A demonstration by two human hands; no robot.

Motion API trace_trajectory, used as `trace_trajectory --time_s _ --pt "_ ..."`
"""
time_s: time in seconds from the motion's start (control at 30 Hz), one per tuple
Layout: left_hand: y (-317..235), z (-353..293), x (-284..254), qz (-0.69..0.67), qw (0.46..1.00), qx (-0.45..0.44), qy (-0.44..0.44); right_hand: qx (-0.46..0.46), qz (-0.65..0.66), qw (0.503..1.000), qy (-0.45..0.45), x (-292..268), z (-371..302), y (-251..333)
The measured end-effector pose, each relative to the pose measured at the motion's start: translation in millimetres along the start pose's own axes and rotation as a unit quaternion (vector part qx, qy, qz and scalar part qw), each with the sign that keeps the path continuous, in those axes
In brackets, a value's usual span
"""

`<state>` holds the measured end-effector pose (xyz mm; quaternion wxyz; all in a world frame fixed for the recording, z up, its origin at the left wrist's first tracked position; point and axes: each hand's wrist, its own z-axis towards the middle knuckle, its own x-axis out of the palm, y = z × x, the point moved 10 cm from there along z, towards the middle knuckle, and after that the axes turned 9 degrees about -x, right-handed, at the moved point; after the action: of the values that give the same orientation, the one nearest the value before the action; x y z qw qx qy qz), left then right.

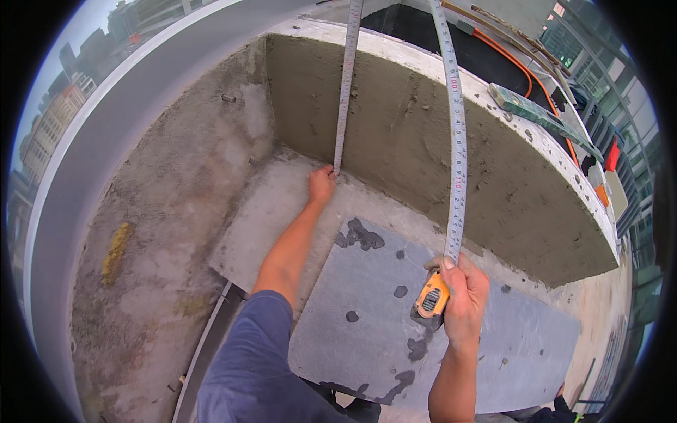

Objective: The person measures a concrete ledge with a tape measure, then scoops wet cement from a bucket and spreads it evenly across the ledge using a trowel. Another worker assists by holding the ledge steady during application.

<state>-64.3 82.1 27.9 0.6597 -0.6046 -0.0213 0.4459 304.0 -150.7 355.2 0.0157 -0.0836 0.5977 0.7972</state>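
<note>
My left hand point(322, 186) reaches down to the foot of a wall coated in wet-looking grey-brown mortar point(409, 120). Its fingers pinch the free end of a tape measure blade point(345, 92) there, close to the inner corner. The blade rises past the top of the picture, and another stretch comes down to the orange and black tape case point(431, 295). Closed round that case is my right hand point(467, 299), held above a large blue-grey slab point(331, 317) with dark wet-looking blotches. What lies at the top of the blade's loop is out of sight.
On the wall's pale top ledge lies a long mortar-smeared green tool point(529, 109), beside an orange hose point(518, 65). A rough concrete wall point(162, 190) with a yellow patch point(115, 254) stands left. Below it runs a metal channel point(204, 352).
</note>
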Motion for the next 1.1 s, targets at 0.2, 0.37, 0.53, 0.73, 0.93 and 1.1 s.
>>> trace_trajectory --time_s 0.2,0.37,0.53,0.73,0.93,1.1 --pt "-11 -6 11 -0.009 0.999 -0.015 0.03 0.011 -0.005 1.0 -0.012 -4 0 -4" --pt "-11 -6 3 -0.002 1.0 -0.011 0.02 -0.005 -0.002 1.0 -0.005 -1 2 -6" --pt "-21 -12 10 -0.019 0.999 0.007 0.037 0.001 -0.019 1.0 -0.008 -2 -1 -13" --pt "-8 -5 -21 -0.008 1.0 0.025 -0.002 0.022 -0.003 1.0 0.003 -8 -15 -17" --pt "-58 -80 -59 -0.119 0.974 0.065 0.179 0.095 -0.017 0.994 -0.049 -105 -130 -38" --pt "-27 -156 -110 -0.197 0.875 -0.192 0.397 0.223 -0.133 0.96 -0.103 -180 -277 -47"
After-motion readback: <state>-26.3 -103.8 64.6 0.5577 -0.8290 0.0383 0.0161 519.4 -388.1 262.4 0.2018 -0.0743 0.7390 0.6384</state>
